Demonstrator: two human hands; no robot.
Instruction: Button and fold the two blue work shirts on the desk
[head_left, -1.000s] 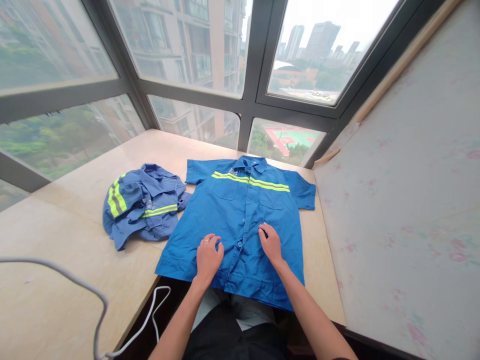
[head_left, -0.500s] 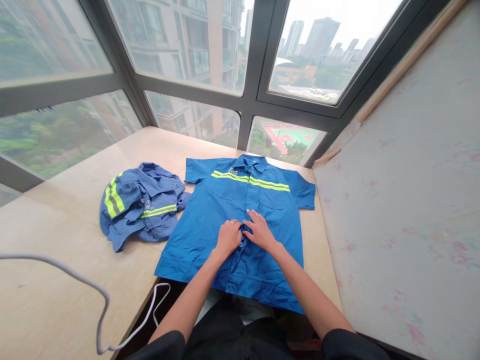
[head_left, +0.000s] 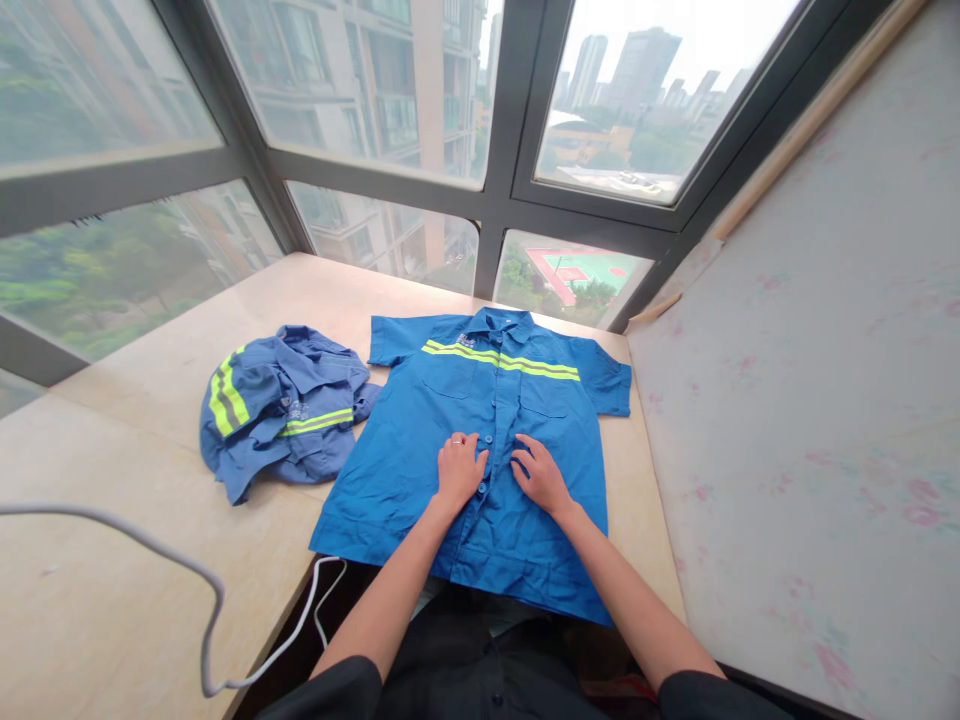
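Observation:
A blue short-sleeved work shirt [head_left: 450, 410] lies spread face up in front of me, collar toward the window, with a yellow and grey reflective stripe across its chest. My left hand [head_left: 460, 468] rests on the shirt just left of the button placket, fingers apart. On the other side of the placket, my right hand [head_left: 538, 472] lies on the cloth with its fingers spread. Between the hands a few buttons [head_left: 488, 440] show along the front. The shirt's lower hem hangs over the near edge.
A second blue work shirt [head_left: 315, 375] lies crumpled to the left. A white cable [head_left: 172, 555] loops over the near left edge of the pale sill [head_left: 127, 430]. Window frames [head_left: 495, 215] stand behind, and a flowered wall [head_left: 795, 400] closes off the right.
My hands have parted from the placket, where they were together. The right hand moved to the right and the left slightly left, uncovering a button.

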